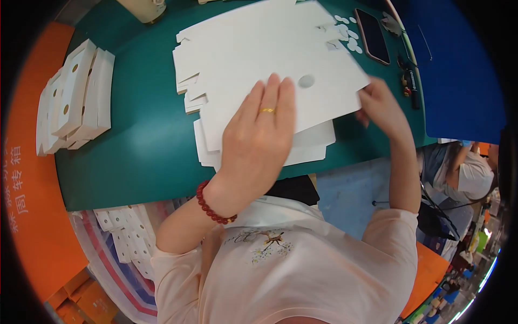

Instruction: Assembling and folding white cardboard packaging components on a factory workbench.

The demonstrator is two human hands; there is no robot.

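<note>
A flat white cardboard blank [259, 48] with notched edges and one round hole lies on top of a loose stack of similar blanks [310, 148] on the green table. My left hand [258, 135] rests on it palm down, fingers stretched out, beside the hole. At the blank's right corner my right hand [382, 107] is closed on the edge, slightly blurred; part of its fingers is hidden. Small white discs [345, 33] are scattered beyond the blank's far right corner.
Folded white boxes [75, 97] are piled at the left of the green table [135, 162]. A phone [372, 36] and a black marker [414, 89] lie at the right edge. A striped bag [97, 237] holding white boxes stands below. Another person [469, 173] sits at the right.
</note>
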